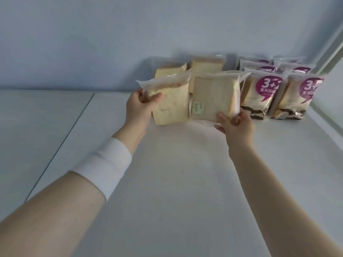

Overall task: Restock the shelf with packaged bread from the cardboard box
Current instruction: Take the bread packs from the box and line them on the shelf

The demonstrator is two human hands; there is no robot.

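Observation:
My left hand [140, 107] grips the upper left corner of a clear-wrapped pack of plain sliced bread [170, 106], which stands upright on the white shelf [176, 173]. My right hand [235, 123] pinches the lower right corner of a second plain bread pack [211, 95] right beside it, tilted slightly. Two more plain packs [206, 66] stand behind these against the back wall. The cardboard box is out of view.
To the right stand two rows of bread packs with purple "3+" labels [263, 93], reaching back to the wall. The shelf's right side wall [330, 52] is close behind them. A seam [61, 145] runs through the shelf surface on the left.

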